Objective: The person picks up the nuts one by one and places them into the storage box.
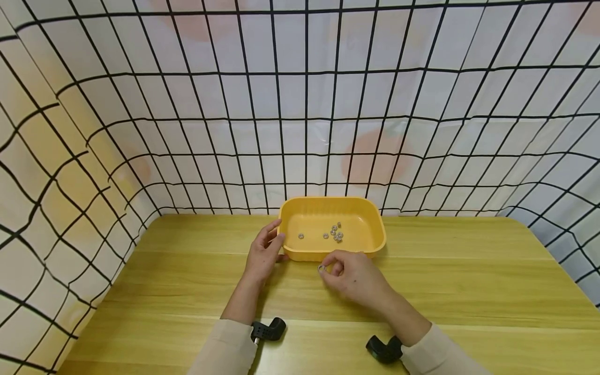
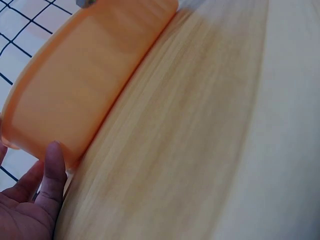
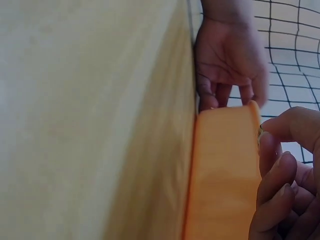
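A yellow plastic tray [image 1: 333, 255] stands on the wooden table. Several small silver nuts [image 1: 333, 233] lie on its floor, most of them grouped right of the middle. With nearly straight fingers, my left hand [image 1: 263, 256] touches the tray's left end, its thumb by the rim; the left wrist view shows its fingertips against the tray wall [image 2: 85, 85]. My right hand [image 1: 358, 276] pinches another small silver nut [image 1: 322, 268] between thumb and index finger, just in front of the tray's near wall. In the right wrist view the pinching fingers hide most of that nut.
Behind the tray and along both sides rises a black wire grid [image 1: 307, 120] with pale cloth behind it. The wooden table [image 1: 469, 281] extends on both sides of the tray. Each wrist wears a black camera mount [image 1: 269, 329].
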A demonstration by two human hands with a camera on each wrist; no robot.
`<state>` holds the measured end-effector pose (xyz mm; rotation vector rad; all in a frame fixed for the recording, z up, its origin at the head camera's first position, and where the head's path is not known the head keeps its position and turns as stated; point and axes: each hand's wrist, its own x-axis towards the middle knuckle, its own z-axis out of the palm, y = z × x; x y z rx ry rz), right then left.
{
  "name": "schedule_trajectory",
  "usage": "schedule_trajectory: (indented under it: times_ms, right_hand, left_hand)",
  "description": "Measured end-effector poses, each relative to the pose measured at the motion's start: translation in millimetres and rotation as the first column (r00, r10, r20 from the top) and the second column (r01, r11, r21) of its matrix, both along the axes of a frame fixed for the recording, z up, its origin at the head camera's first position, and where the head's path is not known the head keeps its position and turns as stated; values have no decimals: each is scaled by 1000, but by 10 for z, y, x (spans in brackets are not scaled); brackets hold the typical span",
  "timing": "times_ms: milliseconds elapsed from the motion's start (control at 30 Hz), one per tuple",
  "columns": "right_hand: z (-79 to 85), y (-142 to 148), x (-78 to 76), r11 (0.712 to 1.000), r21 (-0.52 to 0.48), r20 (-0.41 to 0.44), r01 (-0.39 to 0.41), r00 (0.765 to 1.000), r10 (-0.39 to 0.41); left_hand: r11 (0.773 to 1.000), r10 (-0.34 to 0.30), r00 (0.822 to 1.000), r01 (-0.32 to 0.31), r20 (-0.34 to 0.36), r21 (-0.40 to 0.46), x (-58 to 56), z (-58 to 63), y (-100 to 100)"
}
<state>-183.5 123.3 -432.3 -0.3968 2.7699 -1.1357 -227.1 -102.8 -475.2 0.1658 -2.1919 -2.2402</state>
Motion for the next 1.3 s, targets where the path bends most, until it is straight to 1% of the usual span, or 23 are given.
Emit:
schedule_trajectory:
  times_ms: [233,333,567,733,900,1200,1300]
  right_hand:
    - [120,78,-52,1000,-31,-14,-6,1000,6]
    - [157,106,-75,1000,-18,-30,-10,999,10]
    - [233,163,-131,999,25,-101,-21,995,23]
    - [283,172,-194,998,55,-108,4,994,2]
    - [300,181,-278,996,88,-105,22,994,-13]
    - [283,188,-457,998,62,-141,12,990,-4]
    - [269,175,-518,998,57,-134,17,991,-9]
  left_hand:
    - [1000,4,1000,-4,4,-11,-8,2,-1]
    - [1000,1,1000,-1,7,-12,-10,1,-1]
    - [1000,1,1000,-1,7,-9,-12,0,-2]
    - [1000,3,1000,-3,8,-6,-10,0,-3]
    - [1000,3,1000,-3,10,-6,0,-1,-1]
    - [1000,7,1000,-7,5,-19,-2,-9,-1]
    - [1000,10,1000,-10,6,-21,-3,-5,2]
